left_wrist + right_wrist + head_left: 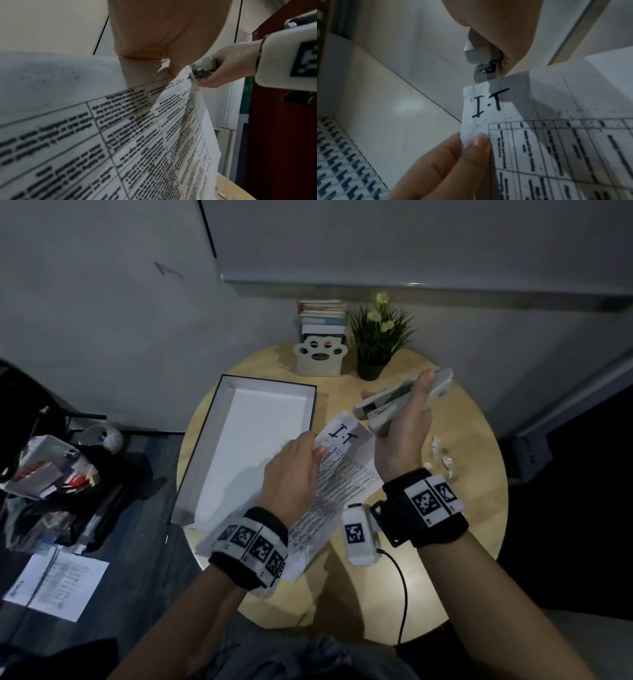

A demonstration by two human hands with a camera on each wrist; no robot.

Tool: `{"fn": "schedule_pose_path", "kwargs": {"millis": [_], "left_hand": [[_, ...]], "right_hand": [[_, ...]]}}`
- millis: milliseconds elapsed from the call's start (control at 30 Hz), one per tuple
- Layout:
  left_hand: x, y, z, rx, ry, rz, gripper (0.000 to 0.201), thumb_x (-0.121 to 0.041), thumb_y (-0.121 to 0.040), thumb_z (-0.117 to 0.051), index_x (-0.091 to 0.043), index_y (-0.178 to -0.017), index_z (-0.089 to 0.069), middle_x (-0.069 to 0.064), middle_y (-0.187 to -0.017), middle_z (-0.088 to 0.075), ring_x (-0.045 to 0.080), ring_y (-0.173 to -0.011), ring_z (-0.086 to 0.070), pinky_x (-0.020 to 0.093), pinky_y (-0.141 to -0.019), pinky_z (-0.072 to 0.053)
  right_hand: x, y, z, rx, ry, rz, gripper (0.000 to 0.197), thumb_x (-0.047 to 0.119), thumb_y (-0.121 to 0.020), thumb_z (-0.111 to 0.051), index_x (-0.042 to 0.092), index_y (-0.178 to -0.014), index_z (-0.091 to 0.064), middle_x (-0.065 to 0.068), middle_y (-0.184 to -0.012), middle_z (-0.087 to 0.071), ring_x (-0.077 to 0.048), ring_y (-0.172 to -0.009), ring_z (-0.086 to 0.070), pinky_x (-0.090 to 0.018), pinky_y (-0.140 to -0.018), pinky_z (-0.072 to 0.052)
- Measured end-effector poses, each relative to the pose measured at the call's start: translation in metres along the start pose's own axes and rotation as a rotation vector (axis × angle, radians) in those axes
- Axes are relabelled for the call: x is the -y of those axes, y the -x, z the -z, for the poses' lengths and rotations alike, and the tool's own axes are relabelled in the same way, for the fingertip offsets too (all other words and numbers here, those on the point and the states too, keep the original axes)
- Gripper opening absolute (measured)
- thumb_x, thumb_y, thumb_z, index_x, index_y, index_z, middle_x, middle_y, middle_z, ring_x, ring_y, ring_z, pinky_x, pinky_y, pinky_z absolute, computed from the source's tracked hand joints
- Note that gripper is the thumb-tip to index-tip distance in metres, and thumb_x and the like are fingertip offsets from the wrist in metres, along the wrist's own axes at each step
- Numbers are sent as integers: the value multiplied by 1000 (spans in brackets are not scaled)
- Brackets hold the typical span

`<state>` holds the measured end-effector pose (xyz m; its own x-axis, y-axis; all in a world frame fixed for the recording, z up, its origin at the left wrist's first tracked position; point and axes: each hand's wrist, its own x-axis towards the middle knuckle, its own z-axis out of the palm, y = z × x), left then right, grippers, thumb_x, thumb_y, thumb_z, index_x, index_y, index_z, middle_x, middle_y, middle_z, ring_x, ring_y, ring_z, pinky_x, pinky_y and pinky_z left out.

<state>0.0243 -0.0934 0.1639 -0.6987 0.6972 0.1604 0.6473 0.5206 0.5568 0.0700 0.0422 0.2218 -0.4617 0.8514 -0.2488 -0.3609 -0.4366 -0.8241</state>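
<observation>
— Over the table (479, 542), what's in your hands?

— My left hand (293, 474) pinches the paper (342, 474) at its top edge, thumb on the printed side and the other fingers behind. My right hand (404, 436) is wrapped round the stapler (383, 405), thumb along the top.

— Where's the paper, exactly?

— It's held up off the table between my two hands and runs back under my left wrist. It's a printed grid of small text, with "I.T" handwritten in the top corner. From the left wrist I see more than one sheet, one lying against the other.

— And the stapler?

— It's up in the air, nose pointing left at that top corner, just above the "I.T". Its two arms stand apart. The metal nose touches the paper's edge. Whether the corner sits between the arms I can't tell.

— What's beside you?

— A box (219, 419), open and white inside, lies on the table just left of the paper, its near end past the table's edge. Small scraps (442, 457) lie on the table to the right of my right hand. At the far edge a plant (378, 337) and a book holder (320, 359) stand side by side.

— Anything off the table?

— On the floor to my left there's another printed sheet (58, 583) and a heap of clutter (51, 474).
</observation>
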Motion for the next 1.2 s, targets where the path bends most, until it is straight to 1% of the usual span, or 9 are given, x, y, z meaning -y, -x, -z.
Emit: {"fn": "schedule_pose_path", "kwargs": {"millis": [167, 300, 433, 533, 600, 667, 733, 900, 1200], "left_hand": [[-8, 1, 1, 3, -13, -9, 25, -29, -99, -31, -8, -94, -45, -1, -77, -44, 19, -68, -39, 31, -58, -27], [-11, 3, 1, -1, -9, -16, 24, -27, -99, -33, -7, -94, -46, -1, -78, -44, 19, -69, -38, 31, -59, -27], [-16, 4, 0, 1, -33, -43, 25, -27, -99, -33, -7, -94, -47, -1, -78, -44, 19, -69, -38, 31, -59, -27], [-20, 6, -2, -25, -20, -79, 23, -24, -99, -35, -5, -93, -48, -2, -78, -42, 18, -67, -37, 31, -58, -27], [-20, 8, -4, -38, -22, -88, 21, -21, -99, -37, -5, -92, -49, -1, -77, -44, 18, -67, -37, 31, -58, -27], [-20, 7, -7, -43, -21, -79, 20, -21, -99, -37, -5, -93, -49, 3, -78, -49, 18, -68, -37, 30, -59, -27], [-21, 6, -8, -41, -12, -67, 21, -21, -99, -36, -5, -94, -49, 3, -79, -50, 18, -68, -38, 30, -59, -27], [-23, 4, -9, -46, -17, -81, 21, -21, -99, -37, -5, -94, -49, 3, -78, -50, 18, -69, -38, 31, -59, -28], [-22, 2, -14, -55, -19, -91, 20, -20, -98, -38, -5, -89, -48, 2, -75, -47, 19, -66, -39, 31, -57, -28]], "right_hand": [[-5, 8, -2, 14, 72, 31, 35, 44, -96, -40, 10, -97, -45, -19, -80, -56, -18, -58, -68, -28, -57, -56], [-8, 11, -3, 16, 99, 76, 31, 41, -96, -43, 10, -94, -46, -17, -77, -52, -21, -58, -66, -33, -61, -57], [-7, 16, -10, -23, 129, 109, 38, 53, -84, -53, 16, -90, -56, -15, -85, -56, -41, -86, -63, -59, -88, -52], [-8, 15, -12, -90, 149, 108, 44, 59, -74, -57, 18, -89, -60, -16, -90, -60, -52, -105, -57, -64, -92, -46], [-8, 13, -11, -102, 143, 96, 35, 55, -80, -57, 20, -81, -61, -12, -82, -60, -46, -95, -62, -59, -93, -49], [-8, 10, -9, -116, 145, 93, 27, 43, -91, -53, 19, -78, -59, -1, -74, -59, -23, -82, -62, -41, -90, -51], [-7, 8, -7, -122, 131, 92, 24, 36, -94, -51, 18, -81, -59, 3, -74, -58, -14, -79, -58, -33, -84, -51], [-7, 7, -6, -154, 130, 95, 23, 33, -95, -50, 21, -76, -58, 5, -72, -57, -6, -70, -56, -22, -74, -48], [-12, -3, -7, -203, 149, 145, 27, 34, -95, -50, 19, -74, -59, 4, -68, -56, -7, -67, -54, -23, -70, -47]]}}
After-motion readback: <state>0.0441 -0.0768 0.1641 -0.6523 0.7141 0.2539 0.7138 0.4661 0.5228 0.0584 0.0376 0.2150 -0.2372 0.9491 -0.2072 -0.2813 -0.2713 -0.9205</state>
